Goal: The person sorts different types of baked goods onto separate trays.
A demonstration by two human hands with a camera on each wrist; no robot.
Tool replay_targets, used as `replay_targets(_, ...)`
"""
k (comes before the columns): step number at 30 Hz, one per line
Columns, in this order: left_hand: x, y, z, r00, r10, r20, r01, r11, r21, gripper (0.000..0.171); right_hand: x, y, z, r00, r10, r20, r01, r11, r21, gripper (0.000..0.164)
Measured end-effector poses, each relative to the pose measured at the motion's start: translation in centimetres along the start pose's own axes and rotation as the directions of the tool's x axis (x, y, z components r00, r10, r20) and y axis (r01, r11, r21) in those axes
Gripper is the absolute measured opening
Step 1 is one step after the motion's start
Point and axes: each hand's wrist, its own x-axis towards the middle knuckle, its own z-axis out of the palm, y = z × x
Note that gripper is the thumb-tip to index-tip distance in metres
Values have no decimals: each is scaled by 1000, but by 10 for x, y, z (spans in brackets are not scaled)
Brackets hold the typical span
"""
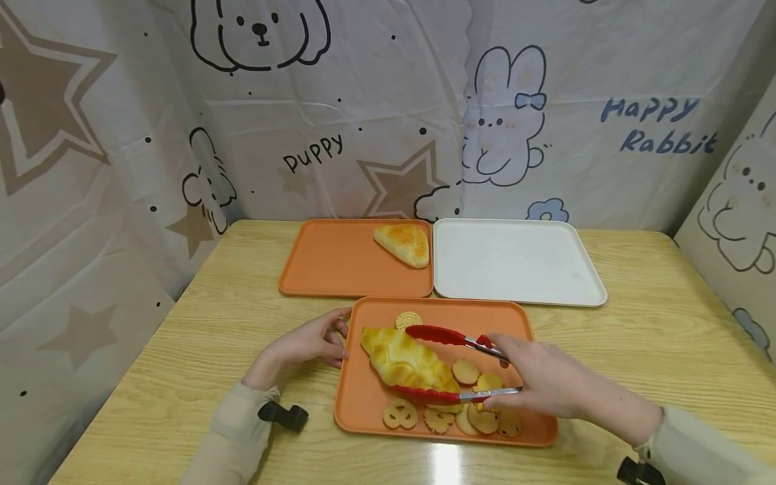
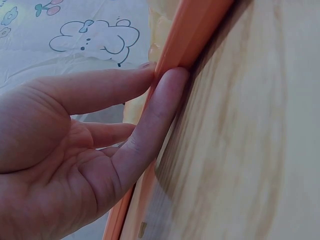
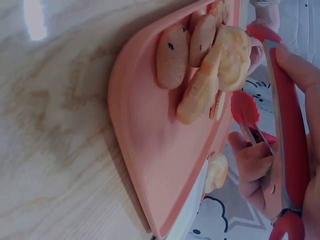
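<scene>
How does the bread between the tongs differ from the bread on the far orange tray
The ridged bread, between the heads of the tongs, is long and bumpy; the triangular bread is shorter and smoother. On the near orange tray, cookies lie close to the ridged bread, while the triangular bread sits alone on the far orange tray. Both are golden yellow with darker patches.

And up on the pale cloth backdrop (image 1: 388,101), left of centre, black lettering (image 1: 313,153) slants upward: "puppy"! Over on the right side of the backdrop, blue lettering (image 1: 657,125) stacks two words, "Happy" above "Rabbit", right of a drawn rabbit (image 1: 505,124).
</scene>
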Motion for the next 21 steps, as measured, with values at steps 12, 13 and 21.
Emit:
replay_targets(12,-1,2,-1,1000,10,18,-10,1000,-10,81,1,-1,5,998,-41,-45,40,998,-40,85)
replay_targets(13,-1,2,-1,1000,10,18,-10,1000,-11,81,1,-1,5,998,-46,-44,44,998,-40,85)
replay_targets(21,0,1,-1,1000,6,20,-6,1000,-8,81,1,1,7,997,-78,-23,78,997,-23,80)
